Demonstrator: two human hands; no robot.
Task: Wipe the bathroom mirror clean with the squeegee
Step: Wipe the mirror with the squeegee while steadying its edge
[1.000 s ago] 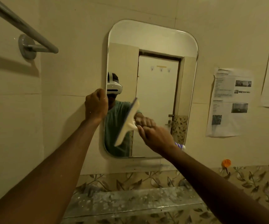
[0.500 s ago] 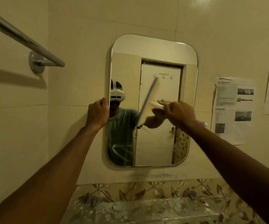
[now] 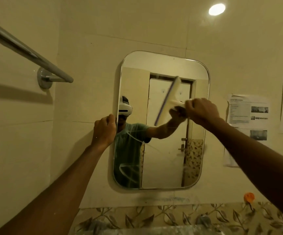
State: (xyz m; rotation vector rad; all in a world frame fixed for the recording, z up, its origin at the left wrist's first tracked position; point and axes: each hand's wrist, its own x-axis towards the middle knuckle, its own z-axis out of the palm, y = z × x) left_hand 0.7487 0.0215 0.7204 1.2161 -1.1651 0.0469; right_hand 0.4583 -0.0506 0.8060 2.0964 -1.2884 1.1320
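Note:
A rounded rectangular mirror (image 3: 168, 163) hangs on the cream tiled wall, with wet streaks on its lower left part. My right hand (image 3: 201, 110) is closed around the handle of a white squeegee (image 3: 170, 99), whose blade lies tilted against the upper right area of the glass. My left hand (image 3: 104, 129) grips the mirror's left edge at mid-height. The squeegee's handle is hidden inside my fist.
A chrome towel bar (image 3: 25, 51) juts out from the left wall at head height. Printed paper sheets (image 3: 248, 114) are stuck on the wall right of the mirror. Below are a leaf-patterned tile band (image 3: 171, 217) and an orange hook (image 3: 249, 196).
My right hand has carried the squeegee up and to the right across the glass, from the lower middle to the upper right. The left hand stays on the mirror's edge. My view has tilted upward.

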